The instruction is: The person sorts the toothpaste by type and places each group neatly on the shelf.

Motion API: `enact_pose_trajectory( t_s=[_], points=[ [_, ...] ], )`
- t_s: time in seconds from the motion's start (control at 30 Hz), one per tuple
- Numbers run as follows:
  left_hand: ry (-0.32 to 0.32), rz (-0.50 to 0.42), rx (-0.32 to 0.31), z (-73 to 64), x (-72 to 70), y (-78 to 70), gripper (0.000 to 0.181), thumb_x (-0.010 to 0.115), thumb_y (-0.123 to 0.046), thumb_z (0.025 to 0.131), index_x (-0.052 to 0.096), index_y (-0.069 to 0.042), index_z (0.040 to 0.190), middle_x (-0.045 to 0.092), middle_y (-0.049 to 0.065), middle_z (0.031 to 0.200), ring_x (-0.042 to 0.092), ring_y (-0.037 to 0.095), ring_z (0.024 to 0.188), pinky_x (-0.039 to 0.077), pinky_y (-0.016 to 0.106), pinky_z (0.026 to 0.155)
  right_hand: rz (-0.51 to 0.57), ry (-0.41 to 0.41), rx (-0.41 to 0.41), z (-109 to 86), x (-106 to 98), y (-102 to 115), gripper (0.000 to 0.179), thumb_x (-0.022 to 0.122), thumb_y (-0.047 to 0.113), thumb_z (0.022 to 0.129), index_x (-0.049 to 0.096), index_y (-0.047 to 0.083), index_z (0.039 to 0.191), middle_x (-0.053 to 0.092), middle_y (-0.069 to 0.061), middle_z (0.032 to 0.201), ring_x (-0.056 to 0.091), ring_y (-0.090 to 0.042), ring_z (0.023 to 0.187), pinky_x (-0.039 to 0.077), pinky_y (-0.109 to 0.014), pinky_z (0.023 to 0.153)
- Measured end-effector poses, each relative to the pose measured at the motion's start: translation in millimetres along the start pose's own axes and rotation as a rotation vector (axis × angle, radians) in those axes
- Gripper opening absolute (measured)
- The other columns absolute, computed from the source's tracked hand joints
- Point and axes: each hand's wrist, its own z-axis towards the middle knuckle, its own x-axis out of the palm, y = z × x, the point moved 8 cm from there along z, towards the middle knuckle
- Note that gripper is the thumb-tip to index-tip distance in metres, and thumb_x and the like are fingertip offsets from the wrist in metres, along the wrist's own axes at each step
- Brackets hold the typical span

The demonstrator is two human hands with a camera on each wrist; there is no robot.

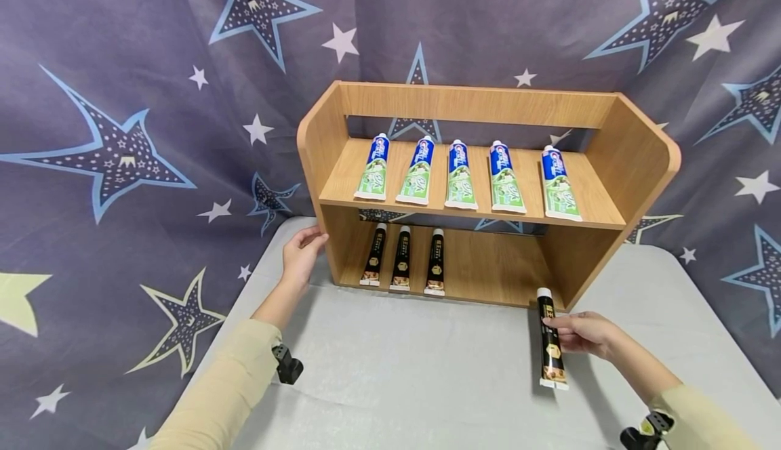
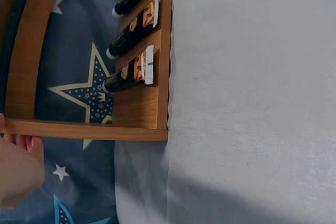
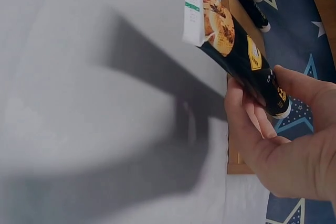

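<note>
My right hand (image 1: 587,333) pinches a black toothpaste tube (image 1: 552,352) between thumb and fingers. The tube is in front of the lower shelf's right end, white cap toward the shelf, and its printed crimped end (image 3: 218,22) points away from it. At the other end, my left hand (image 1: 301,253) grips the left side panel of the wooden shelf (image 1: 332,233); in the left wrist view its fingers (image 2: 35,145) lie against the panel's outer face. Three black toothpaste tubes (image 1: 401,260) lie side by side on the left part of the lower board.
Several blue-and-green toothpaste tubes (image 1: 460,175) lie in a row on the upper board. The shelf stands on a table with a light grey cover (image 1: 415,369). Behind it hangs a dark curtain (image 1: 427,23) with stars.
</note>
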Motion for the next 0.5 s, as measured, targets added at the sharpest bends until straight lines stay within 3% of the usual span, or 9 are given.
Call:
enact_pose_trajectory(
  t_s=[0.27,0.5],
  points=[
    [-0.012,-0.013,0.003,0.1,-0.3,0.1,0.032,0.063,-0.008,0.089,0.059,0.003,0.119,0.059,-0.019,0.082,0.056,-0.008,0.078,0.049,0.007,0.073,0.005,-0.024,0.016,12.6,6.8,8.9,0.012,0.064,0.016,0.091,0.061,0.007,0.083,0.072,0.002,0.071,0.069,-0.007,0.069,0.060,-0.026,0.069],
    [-0.011,-0.018,0.004,-0.6,-0.3,-0.9,0.034,0.063,-0.008,0.089,0.058,0.004,0.120,0.058,-0.019,0.083,0.057,-0.010,0.078,0.051,0.014,0.082,0.016,-0.053,0.026,24.1,15.5,18.1,0.020,0.065,0.014,0.090,0.055,-0.003,0.094,0.071,0.001,0.070,0.069,-0.008,0.068,0.060,-0.026,0.067]
  ],
)
